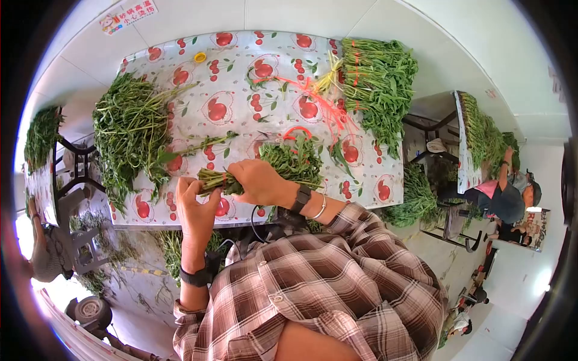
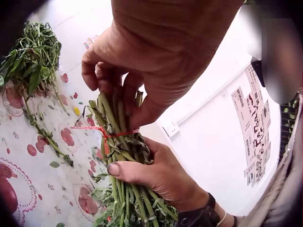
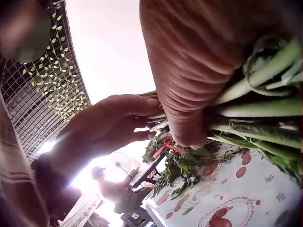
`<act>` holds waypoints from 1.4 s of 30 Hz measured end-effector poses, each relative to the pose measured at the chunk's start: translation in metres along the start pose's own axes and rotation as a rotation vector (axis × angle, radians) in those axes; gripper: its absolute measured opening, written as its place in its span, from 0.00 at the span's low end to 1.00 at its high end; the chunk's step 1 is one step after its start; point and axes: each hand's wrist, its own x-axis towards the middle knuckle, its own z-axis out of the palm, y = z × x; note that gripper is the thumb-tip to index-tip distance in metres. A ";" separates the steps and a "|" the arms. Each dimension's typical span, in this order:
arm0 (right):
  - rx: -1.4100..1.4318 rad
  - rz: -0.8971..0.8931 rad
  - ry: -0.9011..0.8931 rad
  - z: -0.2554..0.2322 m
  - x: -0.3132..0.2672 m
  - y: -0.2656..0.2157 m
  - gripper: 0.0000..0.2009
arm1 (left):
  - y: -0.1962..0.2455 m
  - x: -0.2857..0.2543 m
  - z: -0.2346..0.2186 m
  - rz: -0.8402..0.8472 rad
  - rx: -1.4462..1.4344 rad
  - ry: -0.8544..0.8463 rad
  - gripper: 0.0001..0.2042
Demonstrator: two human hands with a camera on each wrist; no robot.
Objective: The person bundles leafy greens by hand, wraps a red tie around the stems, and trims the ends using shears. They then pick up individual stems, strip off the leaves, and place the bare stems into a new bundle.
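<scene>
A bundle of leafy green stems [image 1: 304, 173] lies across the near part of the table, cut ends to the left. My right hand [image 1: 259, 182] grips it round the stems; in the left wrist view its thumb [image 2: 130, 171] crosses them just below a red tie [image 2: 113, 135]. My left hand [image 1: 195, 210] is at the cut ends, and in the left wrist view its curled fingers and thumb pinch the stem tips [image 2: 108, 106]. One loose end of the tie sticks out sideways. Behind the bundle, a red-handled tool [image 1: 297, 130] is partly hidden by leaves.
Loose greens [image 1: 132, 129] are heaped at the table's left, with a single stem [image 1: 201, 143] beside them. Tied bundles [image 1: 382, 90] stack at the back right, near red strips [image 1: 328, 105] and yellow ones [image 1: 330, 75]. A yellow ring [image 1: 200, 57] lies at the back. Other people work at side tables.
</scene>
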 end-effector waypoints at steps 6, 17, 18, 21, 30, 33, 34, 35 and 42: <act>0.009 0.037 -0.010 0.001 -0.002 0.003 0.23 | 0.006 0.000 0.002 0.102 0.163 0.014 0.11; 0.085 0.032 -0.067 -0.001 -0.002 0.003 0.20 | 0.004 0.003 -0.013 0.162 0.172 -0.150 0.11; 0.085 0.031 -0.069 -0.003 -0.002 0.001 0.20 | 0.002 0.003 -0.013 0.162 0.141 -0.154 0.11; 0.096 0.040 -0.106 -0.008 -0.001 -0.001 0.20 | 0.001 0.003 -0.015 0.141 0.070 -0.164 0.10; 0.158 0.098 -0.189 -0.016 0.000 -0.003 0.22 | -0.004 0.004 -0.018 -0.059 -0.172 -0.167 0.08; 0.240 0.111 -0.220 -0.018 0.001 -0.005 0.21 | 0.002 0.006 -0.018 -0.094 -0.155 -0.102 0.07; 0.267 0.150 -0.244 -0.020 0.001 -0.004 0.21 | 0.002 0.006 -0.016 -0.057 -0.149 -0.064 0.07; 0.290 0.189 -0.273 -0.021 0.002 -0.004 0.21 | 0.005 0.007 -0.015 -0.074 -0.201 -0.035 0.07; 0.726 0.284 -0.171 -0.033 0.006 -0.010 0.20 | 0.010 0.007 -0.004 -0.054 -0.433 0.127 0.43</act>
